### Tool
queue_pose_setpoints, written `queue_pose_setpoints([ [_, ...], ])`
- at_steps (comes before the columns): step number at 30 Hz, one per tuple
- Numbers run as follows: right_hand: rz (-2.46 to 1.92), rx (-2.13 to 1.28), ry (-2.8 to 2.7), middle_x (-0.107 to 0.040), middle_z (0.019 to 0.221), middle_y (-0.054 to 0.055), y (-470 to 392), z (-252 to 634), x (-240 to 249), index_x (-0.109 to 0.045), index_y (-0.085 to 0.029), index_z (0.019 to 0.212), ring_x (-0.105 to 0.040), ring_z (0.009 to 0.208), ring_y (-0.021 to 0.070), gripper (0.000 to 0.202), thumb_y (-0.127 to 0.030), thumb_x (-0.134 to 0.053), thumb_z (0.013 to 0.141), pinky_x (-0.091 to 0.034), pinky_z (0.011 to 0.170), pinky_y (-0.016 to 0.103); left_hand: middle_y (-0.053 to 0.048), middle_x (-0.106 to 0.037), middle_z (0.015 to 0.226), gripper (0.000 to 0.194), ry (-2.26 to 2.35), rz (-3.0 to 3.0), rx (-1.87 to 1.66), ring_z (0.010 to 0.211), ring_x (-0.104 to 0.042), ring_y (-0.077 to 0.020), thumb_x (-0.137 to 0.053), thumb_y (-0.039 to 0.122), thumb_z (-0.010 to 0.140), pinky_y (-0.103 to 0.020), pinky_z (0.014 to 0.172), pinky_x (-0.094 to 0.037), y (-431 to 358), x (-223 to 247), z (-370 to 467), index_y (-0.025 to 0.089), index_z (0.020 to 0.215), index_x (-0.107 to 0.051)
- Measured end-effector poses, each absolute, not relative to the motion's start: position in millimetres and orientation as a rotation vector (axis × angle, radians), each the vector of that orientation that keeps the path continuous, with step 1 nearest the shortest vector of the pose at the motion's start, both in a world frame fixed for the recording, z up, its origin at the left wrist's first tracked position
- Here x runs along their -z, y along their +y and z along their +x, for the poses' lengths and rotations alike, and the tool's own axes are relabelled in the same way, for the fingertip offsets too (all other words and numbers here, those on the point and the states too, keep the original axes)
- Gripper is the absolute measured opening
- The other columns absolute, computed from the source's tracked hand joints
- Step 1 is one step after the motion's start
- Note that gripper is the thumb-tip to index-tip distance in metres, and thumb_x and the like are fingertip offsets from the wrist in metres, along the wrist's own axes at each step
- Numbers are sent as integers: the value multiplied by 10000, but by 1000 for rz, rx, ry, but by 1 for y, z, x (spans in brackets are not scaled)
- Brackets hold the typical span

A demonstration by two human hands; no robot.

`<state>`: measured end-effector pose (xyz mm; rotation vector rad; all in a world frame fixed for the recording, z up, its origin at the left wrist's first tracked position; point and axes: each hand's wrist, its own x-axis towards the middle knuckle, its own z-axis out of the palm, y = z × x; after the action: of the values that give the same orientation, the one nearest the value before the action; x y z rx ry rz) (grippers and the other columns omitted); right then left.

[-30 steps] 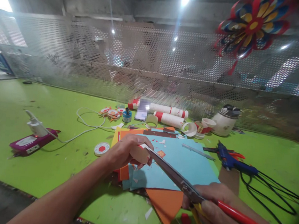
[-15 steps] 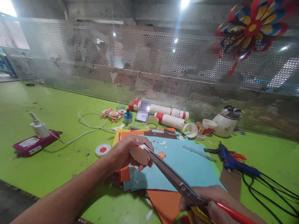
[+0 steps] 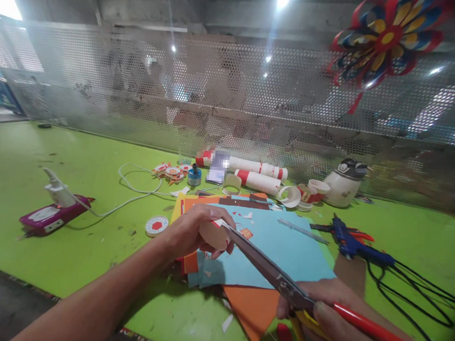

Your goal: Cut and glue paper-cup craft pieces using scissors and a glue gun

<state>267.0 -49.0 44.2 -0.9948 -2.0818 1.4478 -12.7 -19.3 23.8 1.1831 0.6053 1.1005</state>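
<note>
Pinched in my left hand (image 3: pixel 202 226) is a small paper cup (image 3: pixel 214 235), its pale round side turned toward me and a bit of red at its upper edge. My right hand (image 3: pixel 331 307) grips a pair of scissors (image 3: pixel 270 272) with red and yellow handles. The blades look nearly closed, and their tips touch the cup's upper right edge. Beneath both hands lies a stack of coloured paper, light blue sheet (image 3: pixel 284 250) on top, orange sheet (image 3: pixel 251 310) sticking out below. White and red scraps are scattered on it.
A blue glue gun (image 3: pixel 348 242) with black cords lies at right. Stacked paper cups (image 3: pixel 258 181), a phone (image 3: pixel 216 172), a blue bottle (image 3: pixel 194 176) and a white jug (image 3: pixel 343 186) stand at the back. A purple power strip (image 3: pixel 54 216) and a patterned disc (image 3: pixel 156 226) are at left.
The cup and scissors have barely moved; the scissors' blades sit slightly to the right of before. The view has shifted a little.
</note>
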Motion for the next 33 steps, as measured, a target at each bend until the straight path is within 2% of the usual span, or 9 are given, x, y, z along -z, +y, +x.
queue_pose_setpoints([
  [4,-995,-1469,-2094,-392,462,-35,-49,263,-47,-692,-219,843,-333,441,120,558,-700,-409,854,-338,462,263,-103,-655,599,309,613,1157,-1117,434,-568,-147,-459,334,785,-203,369,-296,-19,-25,-11,95,770,-655],
  [6,-997,-1494,-2099,-427,479,-25,-48,262,-49,-688,-200,824,-363,457,118,588,-724,-421,832,-369,493,265,-111,-665,616,321,572,1130,-1109,442,-578,-152,-452,344,786,-196,358,-282,-19,-26,-11,93,809,-651],
  [10,-983,-1471,-2096,-564,612,30,-47,263,-50,-676,-172,971,-489,563,144,630,-731,-426,825,-424,565,271,-128,-683,671,316,480,1097,-1119,475,-601,-170,-454,334,782,-196,354,-280,-17,-29,-15,97,883,-636],
  [13,-902,-1506,-2078,-550,630,25,-43,264,-46,-650,-177,1031,-547,608,159,609,-704,-400,855,-475,623,283,-134,-684,735,316,453,1139,-1205,538,-621,-175,-466,319,781,-212,409,-341,-17,-33,-17,92,899,-653],
  [16,-791,-1571,-2113,-540,595,16,-36,264,-40,-638,-150,1045,-560,569,155,649,-707,-358,865,-492,596,278,-123,-666,804,317,460,1213,-1362,619,-622,-171,-503,305,786,-231,488,-395,-19,-37,-17,86,933,-679],
  [21,-929,-1181,-2239,-620,698,37,-36,263,-34,-655,-190,1071,-575,621,162,540,-641,-433,875,-487,596,252,-127,-670,930,329,456,1342,-1448,741,-608,-182,-528,251,812,-267,602,-449,-19,-33,-12,120,1067,-689],
  [24,-950,-1012,-2289,-644,739,43,-42,258,-36,-674,-200,1006,-577,623,168,534,-655,-437,857,-490,598,254,-128,-671,995,329,460,1389,-1439,759,-591,-178,-542,250,818,-287,651,-461,-19,-30,-9,141,1086,-698],
  [29,-954,-815,-2315,-665,755,42,-47,251,-37,-678,-207,939,-598,651,181,522,-654,-423,854,-474,590,246,-112,-657,1055,318,488,1406,-1425,778,-589,-186,-565,263,819,-309,670,-458,-19,-30,-9,186,1096,-701],
  [33,-988,-818,-2345,-651,697,28,-48,250,-37,-672,-219,871,-570,593,163,582,-699,-343,857,-443,537,238,-110,-641,1061,327,561,1473,-1423,778,-580,-187,-580,273,820,-330,694,-457,-18,-28,-12,191,1117,-688],
])
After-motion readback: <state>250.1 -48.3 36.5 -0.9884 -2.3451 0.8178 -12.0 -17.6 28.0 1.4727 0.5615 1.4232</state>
